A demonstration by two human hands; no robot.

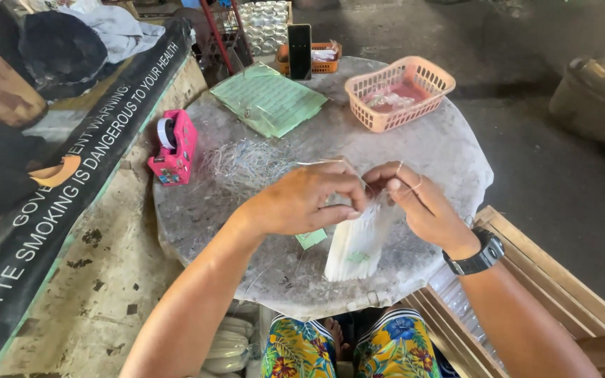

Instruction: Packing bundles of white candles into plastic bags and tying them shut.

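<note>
Table: round stone-grey tabletop [449, 150] filling the centre of the frame, worn and chipped at the near edge; my knees in floral shorts show below it at bottom centre.
Crate: slatted wooden crate [561, 294] at lower right, beside my right forearm.
Green sheets: stack of pale green printed sheets in clear wrap [269, 99], upper centre of the frame, well apart from my hands.
Basket: pink plastic basket [399, 92] at upper right of the table, small clear packets inside.
Bundle: clear bag of white sticks [358, 241], centre of the frame, standing tilted on the table with its mouth up at my fingers and a green label low on its side.
Ties: loose heap of thin silvery wire ties [246, 164], left of centre, just beyond my left hand.
Tape dispenser: pink tape dispenser [174, 147], left edge of the table.
Left hand: my left hand [302, 199] is closed, fingertips pinched together on the bag's mouth.
Right hand: my right hand [418, 203] is pinched on a thin tie at the same spot, touching the left.
Step in hand: by my judgement, closing the bag's neck with the tie.
Next move: calls for keeping the neck gathered tight while the tie is twisted; slack would let the sticks spill.
</note>
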